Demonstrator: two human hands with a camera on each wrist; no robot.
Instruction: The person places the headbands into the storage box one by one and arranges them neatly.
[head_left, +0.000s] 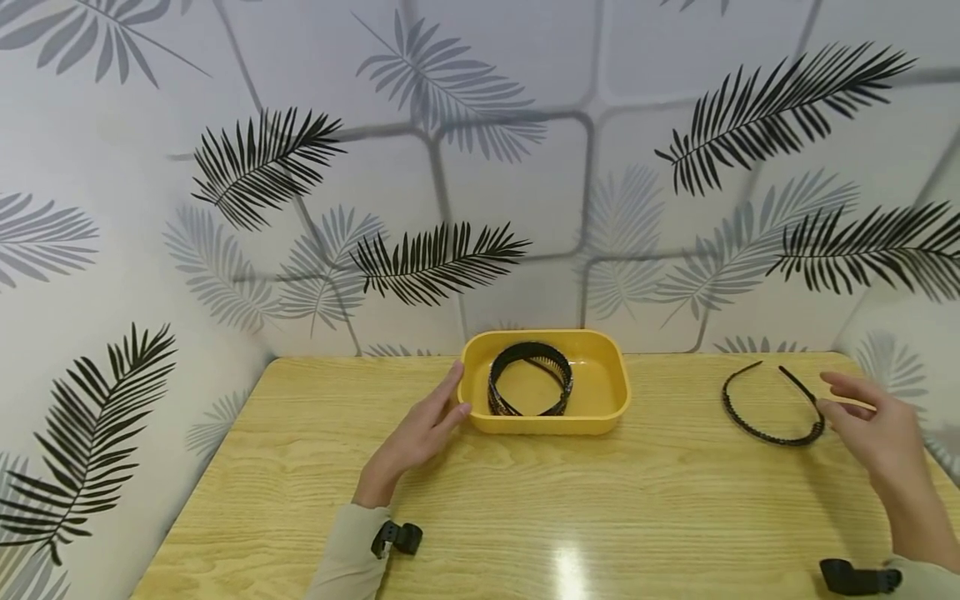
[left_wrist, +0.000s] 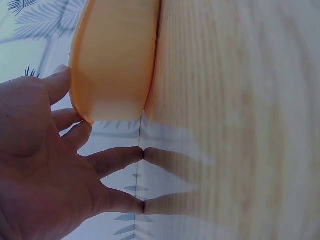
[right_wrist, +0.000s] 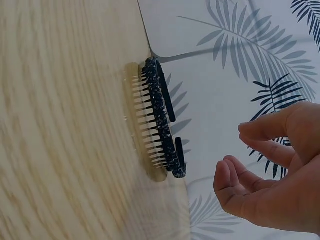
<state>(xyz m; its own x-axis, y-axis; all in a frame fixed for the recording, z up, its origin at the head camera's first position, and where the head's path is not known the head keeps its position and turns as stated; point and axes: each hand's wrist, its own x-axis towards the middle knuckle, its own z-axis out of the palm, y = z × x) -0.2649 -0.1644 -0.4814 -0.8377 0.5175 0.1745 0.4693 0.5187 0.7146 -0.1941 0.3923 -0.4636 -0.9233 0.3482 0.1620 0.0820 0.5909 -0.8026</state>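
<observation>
A yellow rectangular box (head_left: 543, 427) stands on the table with several black headbands (head_left: 492, 390) stacked inside it. My left hand (head_left: 423, 429) is at the box's left end, thumb and fingers touching its rim. In the left wrist view the box wall (left_wrist: 112, 60) shows at the fingertips, and two other fingertips of that hand (left_wrist: 45, 155) rest on the table. On the right lies a black toothed headband (head_left: 772, 438), speckled in the right wrist view. My right hand (head_left: 873, 425) hovers just beside it, fingers loosely bent and holding nothing, apart from the headband (right_wrist: 160, 120).
The wood-grain table (head_left: 637, 500) meets a wall (head_left: 525, 192) patterned with grey and black leaves right behind the box. A dark wrist camera (head_left: 405, 537) sits on the left sleeve, and another (head_left: 847, 577) on the right.
</observation>
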